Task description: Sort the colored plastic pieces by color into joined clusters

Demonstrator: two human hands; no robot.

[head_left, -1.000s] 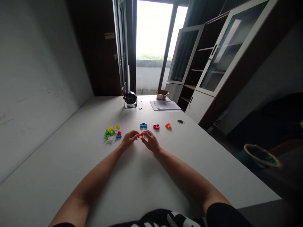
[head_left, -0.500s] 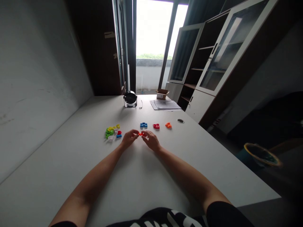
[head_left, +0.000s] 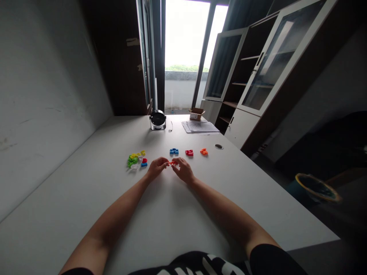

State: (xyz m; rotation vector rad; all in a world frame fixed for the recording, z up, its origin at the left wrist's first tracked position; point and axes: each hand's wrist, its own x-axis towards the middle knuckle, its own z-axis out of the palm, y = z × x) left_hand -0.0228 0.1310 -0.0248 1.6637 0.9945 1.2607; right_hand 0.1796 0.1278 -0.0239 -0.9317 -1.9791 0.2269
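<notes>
Between my fingertips is a small orange-red plastic piece [head_left: 172, 163], partly hidden by the fingers. My left hand [head_left: 157, 168] pinches its left side, and my right hand [head_left: 183, 169] grips its right side. Just beyond the hands lie a blue piece [head_left: 174, 151], a red piece [head_left: 189, 152] and an orange piece [head_left: 203, 151], spaced apart in a row. Left of my left hand sits a loose pile of yellow pieces [head_left: 134, 156], green pieces [head_left: 132, 162] and white pieces [head_left: 134, 167], with a small red and blue piece [head_left: 144, 164] at its right edge.
A round black device on a metal stand [head_left: 157, 120] stands at the table's far end beside a short cord [head_left: 171, 127]. Papers [head_left: 200, 127] and a small open cardboard box [head_left: 196, 114] are farther right. A cable hole [head_left: 218, 146] is near the right edge.
More of the orange-red piece shows between my fingertips now, and it looks slightly turned. Both hands keep nearly the same place; the other pieces have not moved.
</notes>
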